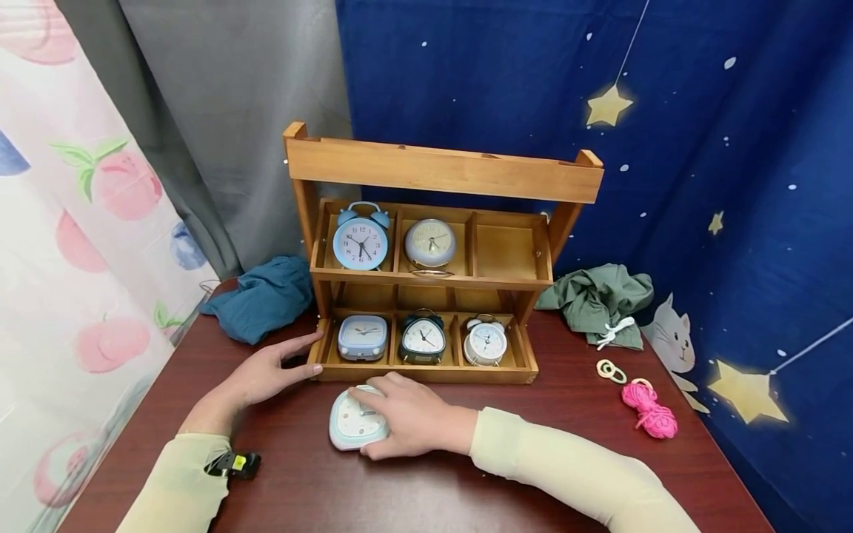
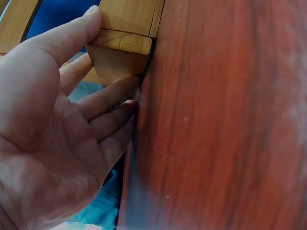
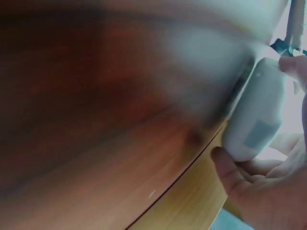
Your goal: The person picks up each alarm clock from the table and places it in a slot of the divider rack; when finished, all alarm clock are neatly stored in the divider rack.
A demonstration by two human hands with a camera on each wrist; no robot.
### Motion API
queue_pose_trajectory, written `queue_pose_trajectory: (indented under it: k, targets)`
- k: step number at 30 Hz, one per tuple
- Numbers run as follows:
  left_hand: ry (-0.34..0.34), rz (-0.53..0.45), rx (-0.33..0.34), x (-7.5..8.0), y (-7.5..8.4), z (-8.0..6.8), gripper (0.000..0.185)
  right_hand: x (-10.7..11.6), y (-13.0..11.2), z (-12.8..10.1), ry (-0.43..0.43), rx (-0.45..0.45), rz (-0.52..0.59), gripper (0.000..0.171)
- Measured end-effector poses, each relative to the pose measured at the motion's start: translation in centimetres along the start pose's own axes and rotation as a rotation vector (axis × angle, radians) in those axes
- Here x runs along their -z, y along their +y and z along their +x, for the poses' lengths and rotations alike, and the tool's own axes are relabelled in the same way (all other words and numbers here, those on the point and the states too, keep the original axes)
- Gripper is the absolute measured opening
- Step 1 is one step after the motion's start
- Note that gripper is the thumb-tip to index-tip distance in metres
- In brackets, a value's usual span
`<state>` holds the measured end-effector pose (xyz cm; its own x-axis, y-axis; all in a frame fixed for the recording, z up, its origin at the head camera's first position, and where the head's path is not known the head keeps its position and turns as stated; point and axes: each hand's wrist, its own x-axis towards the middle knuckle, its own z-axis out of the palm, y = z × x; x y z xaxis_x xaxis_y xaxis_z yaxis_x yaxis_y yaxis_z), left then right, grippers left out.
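In the head view my right hand [image 1: 416, 418] grips a pale blue and white clock [image 1: 348, 426] with a rounded, roughly triangular outline, over the table in front of a wooden display shelf [image 1: 443, 167]. Fingers and thumb sit on the clock's edges; part of its dial is covered. The right wrist view shows the clock's smooth side [image 3: 256, 115] between thumb and fingers. My left hand [image 1: 269, 374] is at the shelf's lower left corner, its fingers extended. In the left wrist view, the thumb and fingertips lie against the wooden corner [image 2: 120, 43], holding nothing.
The upper shelf tier holds a blue twin-bell clock [image 1: 360, 244] and a round lavender clock [image 1: 430, 243]. Below stand a blue square clock [image 1: 363, 337], a dark green clock [image 1: 423, 337] and a white clock [image 1: 485, 343]. Teal cloth [image 1: 263, 296], green cloth [image 1: 600, 296] and pink yarn [image 1: 649, 411] lie around.
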<state>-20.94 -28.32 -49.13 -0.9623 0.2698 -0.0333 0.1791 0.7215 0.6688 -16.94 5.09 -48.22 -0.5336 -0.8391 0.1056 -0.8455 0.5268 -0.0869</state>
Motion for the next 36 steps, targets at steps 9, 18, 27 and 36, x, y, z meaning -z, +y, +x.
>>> queue_pose_trajectory:
  k: [9, 18, 27, 36]
  targets:
    - [0.008, -0.011, -0.043, -0.2, -0.1, 0.0, 0.079, 3.6, 3.4, -4.6, 0.208, 0.041, 0.001, 0.097]
    - [0.016, -0.015, -0.019, 0.3, -0.6, -0.6, 0.08, 11.5, 8.1, -7.2, 0.48, 0.018, -0.082, 0.094]
    - [0.009, -0.007, -0.033, 0.1, -0.5, 0.0, 0.08, 17.9, 12.8, -9.8, 0.599, -0.102, -0.149, 0.096]
    - [0.017, -0.001, -0.061, 0.1, -0.5, 0.1, 0.079, 21.0, 16.4, -9.7, 0.526, -0.197, -0.246, 0.089]
